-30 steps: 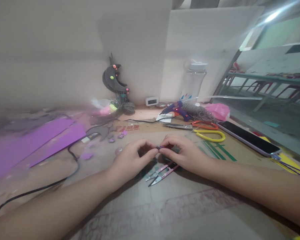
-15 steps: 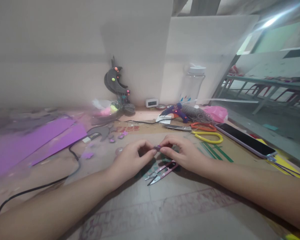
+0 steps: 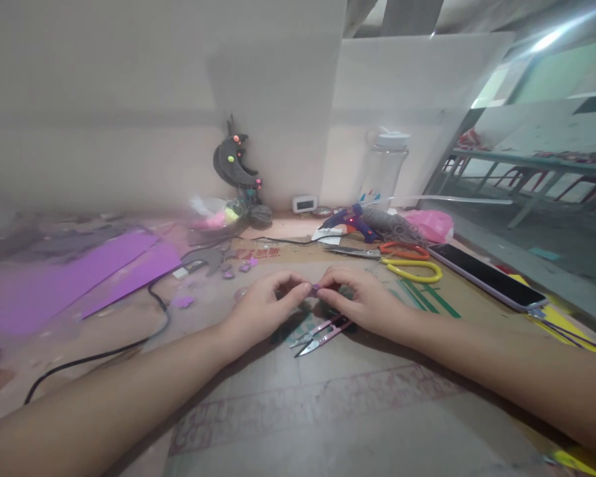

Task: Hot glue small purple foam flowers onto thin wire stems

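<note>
Between the fingertips of both hands is a small purple piece point(image 3: 316, 287), too small to make out fully. My left hand point(image 3: 271, 301) pinches it from the left, thumb against forefinger. From the other side my right hand point(image 3: 355, 295) grips it with thumb and forefinger. Just below the hands lie pink-handled thread snips point(image 3: 320, 336), blades pointing left, partly under my right hand. Small purple cut-outs point(image 3: 183, 302) lie to the left of my left hand, and a few more purple bits point(image 3: 245, 267) sit beyond it.
Purple sheets point(image 3: 129, 275) and a black cable point(image 3: 94, 352) lie on the left. Behind are a dark crescent-shaped ornament point(image 3: 234, 162), a small white clock point(image 3: 304, 204), a glue gun point(image 3: 350, 220) and a bottle point(image 3: 385, 165). Scissors point(image 3: 413, 268), green strips point(image 3: 430, 298) and a phone point(image 3: 487, 277) are on the right.
The purple piece has turned slightly between my fingertips and shows less of itself. Both hands keep their pinch. The whole view has shifted a little.
</note>
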A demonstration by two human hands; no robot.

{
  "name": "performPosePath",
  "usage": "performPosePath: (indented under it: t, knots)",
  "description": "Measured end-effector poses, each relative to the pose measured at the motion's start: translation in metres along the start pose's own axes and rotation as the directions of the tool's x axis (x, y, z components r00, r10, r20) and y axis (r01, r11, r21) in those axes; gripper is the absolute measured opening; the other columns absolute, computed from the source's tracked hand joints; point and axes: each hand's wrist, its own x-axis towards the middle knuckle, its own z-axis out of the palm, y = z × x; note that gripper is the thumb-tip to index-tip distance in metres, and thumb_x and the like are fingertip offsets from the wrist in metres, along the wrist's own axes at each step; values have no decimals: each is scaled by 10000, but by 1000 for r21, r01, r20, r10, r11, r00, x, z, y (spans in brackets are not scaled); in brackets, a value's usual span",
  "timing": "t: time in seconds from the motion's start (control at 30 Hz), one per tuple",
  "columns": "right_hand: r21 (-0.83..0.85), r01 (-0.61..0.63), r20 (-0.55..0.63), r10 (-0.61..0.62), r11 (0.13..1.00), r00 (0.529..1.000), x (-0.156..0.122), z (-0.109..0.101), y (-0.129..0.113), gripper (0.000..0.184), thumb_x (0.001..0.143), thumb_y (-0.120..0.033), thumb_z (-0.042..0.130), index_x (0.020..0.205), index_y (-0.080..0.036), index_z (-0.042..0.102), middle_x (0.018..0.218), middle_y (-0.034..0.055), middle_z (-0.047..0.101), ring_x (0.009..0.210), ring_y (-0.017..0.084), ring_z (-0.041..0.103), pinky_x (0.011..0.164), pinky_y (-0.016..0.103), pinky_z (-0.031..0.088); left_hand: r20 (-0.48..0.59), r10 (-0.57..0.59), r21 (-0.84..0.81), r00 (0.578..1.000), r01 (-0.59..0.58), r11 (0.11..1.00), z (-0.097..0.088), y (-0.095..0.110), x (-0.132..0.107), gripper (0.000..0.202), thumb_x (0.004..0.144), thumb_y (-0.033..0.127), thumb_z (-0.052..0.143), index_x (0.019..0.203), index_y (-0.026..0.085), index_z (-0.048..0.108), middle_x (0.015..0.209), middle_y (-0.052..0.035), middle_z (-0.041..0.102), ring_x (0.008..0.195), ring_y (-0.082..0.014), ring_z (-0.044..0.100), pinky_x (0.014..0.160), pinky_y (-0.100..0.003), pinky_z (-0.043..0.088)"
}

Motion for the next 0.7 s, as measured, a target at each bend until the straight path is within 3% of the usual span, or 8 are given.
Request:
performPosePath:
  t: [0.7]
  knots:
    - [-61, 70, -14, -71, 996, 997, 0, 3, -1, 159, 915, -261, 561, 820, -185, 664, 777, 30, 678, 748, 162, 613, 720, 280, 463, 5, 75, 80, 997, -75, 994, 0, 3, 0, 290, 908, 393, 514, 839, 173, 688, 816, -19, 709, 785, -176, 631, 719, -263, 468]
